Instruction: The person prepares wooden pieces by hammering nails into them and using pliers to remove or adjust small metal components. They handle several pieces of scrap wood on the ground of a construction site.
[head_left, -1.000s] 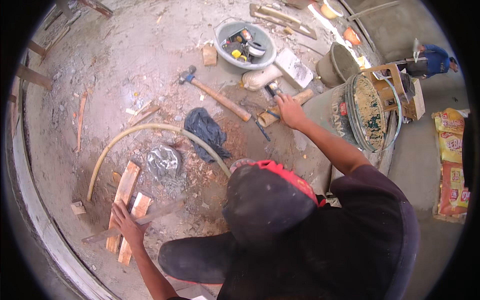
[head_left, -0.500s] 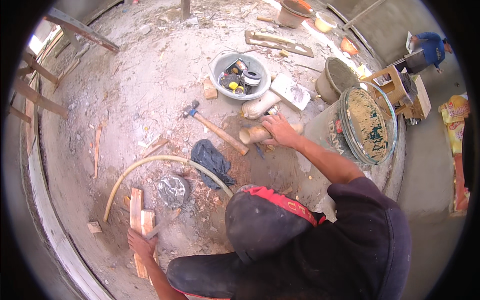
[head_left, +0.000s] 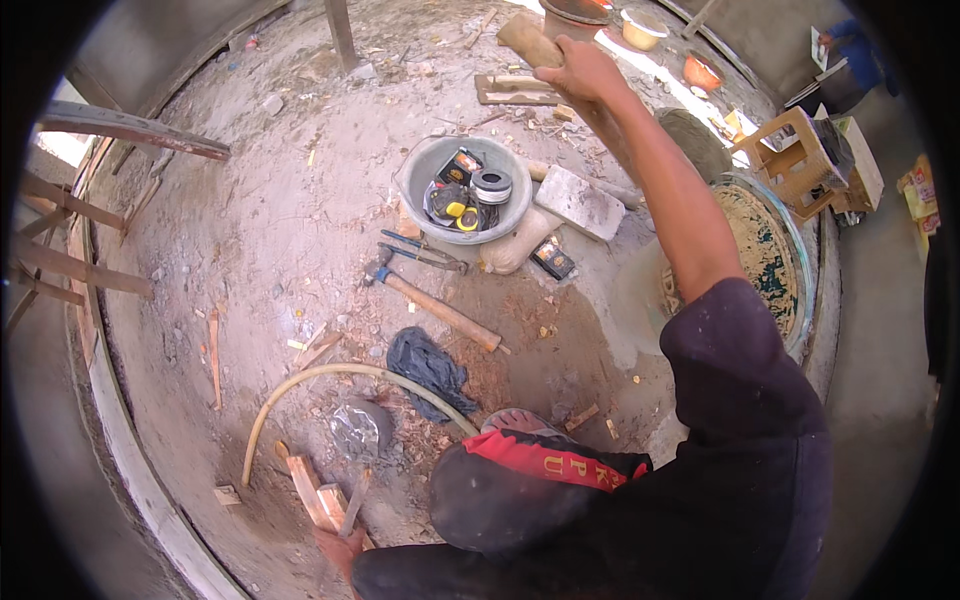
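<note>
My right hand (head_left: 585, 72) is raised at the top of the view, fingers wrapped round a thick tan wooden club (head_left: 528, 42). Part of the club shows beside my forearm. Low on the left, my left hand (head_left: 340, 552) is closed round a narrow, flat chisel-like tool (head_left: 356, 500) with a worn brown upper end. That tool stands against pale wood pieces (head_left: 312, 490) on the ground. My leg partly hides this hand. A hammer (head_left: 440, 310) with a wooden handle lies in the middle, close to blue-handled pincers (head_left: 425, 250).
A grey basin (head_left: 465, 225) holds tape measures and a wire spool. Beside it lie a pale block (head_left: 580, 202) and a dark box (head_left: 552, 258). A hose (head_left: 340, 370) curves past a black plastic bag (head_left: 425, 365). Buckets stand right; another person (head_left: 850, 60) is at far right.
My right hand has lifted the wooden club off the ground, up and away from me. My left hand stays by the wood pieces. The view has shifted, uncovering the dark box.
</note>
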